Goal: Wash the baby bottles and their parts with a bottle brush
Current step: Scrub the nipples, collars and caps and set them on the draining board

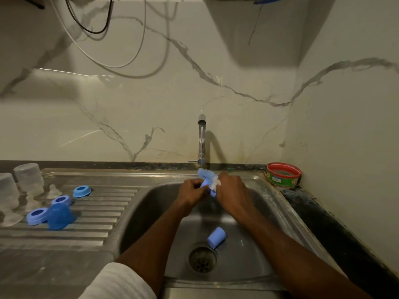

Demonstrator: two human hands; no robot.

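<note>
Both hands meet over the back of the sink basin (pixel 254 251), just in front of the tap (pixel 201 143). L hand (pixel 192 194) has fingers curled round a small blue part (pixel 204 184) at the fingertips; what the part is can't be told, mostly hidden by the fingers. R hand (pixel 232 192) is seen back up, fingers curled down over the bottle brush (pixel 208 175). The blue-and-white bristle head sticks out past the R fingers toward the tap, above and between the two hands; handle is hidden in the R palm. Brush bristles touch the blue part right where the L and R fingertips come together. Whether water runs from the tap can't be told.

In the basin, a light blue bottle cap (pixel 216 237) lies on its side just beside the drain (pixel 202 259), well below the hands, touched by neither.

On the ribbed drainboard (pixel 103 214) at L, well apart from the hands: two clear bottles (pixel 29 180) mouth down at the far L, a clear teat (pixel 54 191) near them, three blue screw rings (pixel 81 190) spread along the ribs, and a darker blue dome cap (pixel 59 215) touching the nearest ring.

A red-rimmed round tub (pixel 283 174) sits on the dark counter at the R back corner of the sink. White sleeve (pixel 116 283) shows on the L arm at the bottom edge.
</note>
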